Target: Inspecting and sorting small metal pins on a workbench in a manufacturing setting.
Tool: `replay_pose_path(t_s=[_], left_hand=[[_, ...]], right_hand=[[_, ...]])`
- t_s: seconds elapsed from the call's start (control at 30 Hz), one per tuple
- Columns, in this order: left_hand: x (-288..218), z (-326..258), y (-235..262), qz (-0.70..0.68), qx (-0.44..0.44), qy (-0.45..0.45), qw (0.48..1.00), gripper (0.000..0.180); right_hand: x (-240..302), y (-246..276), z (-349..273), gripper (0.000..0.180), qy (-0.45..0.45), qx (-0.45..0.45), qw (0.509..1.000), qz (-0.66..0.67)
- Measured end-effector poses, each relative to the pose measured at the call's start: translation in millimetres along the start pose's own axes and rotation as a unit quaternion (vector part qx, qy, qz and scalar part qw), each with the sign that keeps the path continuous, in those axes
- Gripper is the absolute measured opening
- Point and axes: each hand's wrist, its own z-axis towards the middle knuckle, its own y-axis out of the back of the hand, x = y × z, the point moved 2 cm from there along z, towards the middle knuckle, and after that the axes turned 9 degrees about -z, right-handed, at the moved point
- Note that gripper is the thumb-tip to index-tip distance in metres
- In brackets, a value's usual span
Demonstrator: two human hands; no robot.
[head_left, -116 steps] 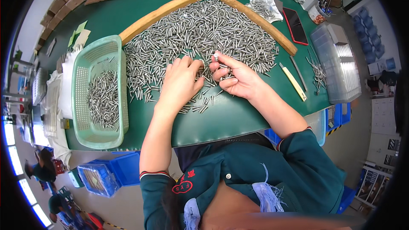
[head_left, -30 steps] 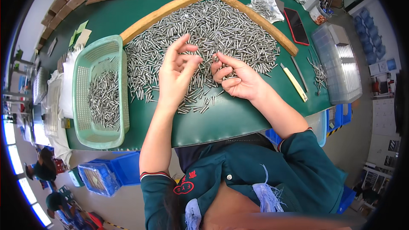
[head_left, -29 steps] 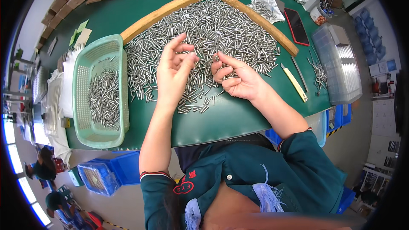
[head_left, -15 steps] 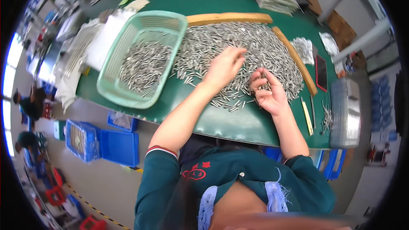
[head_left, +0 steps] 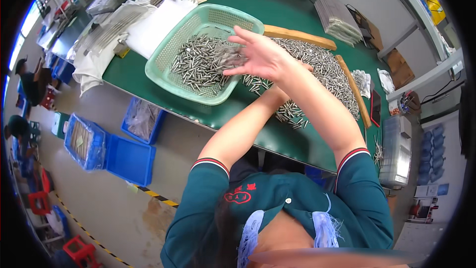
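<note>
A green tabletop (head_left: 287, 141) spanned the scene, its near edge curving in front of a person in a dark green shirt. The broadest thing on it was a loose pile of small silvery metal pins (head_left: 327, 74), part of it hidden by the person's right forearm. Just left of the pile stood a pale green, perforated plastic basket (head_left: 191, 95), upright, with a heap of similar pins (head_left: 196, 64) inside. White sheeting (head_left: 161, 27) lay beside the basket on its far left, and a clear plastic box (head_left: 396, 154) stood by the tabletop's right end. Toward the back was a stack of greyish sheets (head_left: 338, 18). Two wooden strips bordered the pile, one along its back (head_left: 300, 37), the other along its right side (head_left: 353, 91).

The right hand (head_left: 262, 57) reached across the left forearm to the basket's right side, above its rim, fingers and thumb spread well apart. The left hand (head_left: 281, 92) was at the pile, mostly covered by the right forearm; whether its fingers were apart or together could not be told. A red-edged phone (head_left: 375, 108) lay outside the right strip. Smallest was a motion-blurred cluster of pins (head_left: 229, 57) beside the right hand's fingers, over the basket.
</note>
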Motion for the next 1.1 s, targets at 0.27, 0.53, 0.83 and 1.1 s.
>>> replay_pose_path(t_s=[0.27,0.53,0.83,1.1], left_hand=[[-26,20,7,-0.053,-0.01,0.117,0.992,0.031],[-33,24,12,0.056,0.053,0.142,0.987,0.021],[-37,19,11,0.046,0.055,0.164,0.984,0.021],[-37,20,11,0.058,0.062,0.187,0.979,0.021]], right_hand=[[26,53,-35,0.047,0.184,-0.038,0.971,-0.151],[38,329,-176,0.064,0.186,-0.573,0.698,-0.386],[-27,436,-248,0.081,-0.209,-0.573,0.541,-0.579],[-34,438,-229,0.09,-0.233,-0.646,0.528,-0.5]])
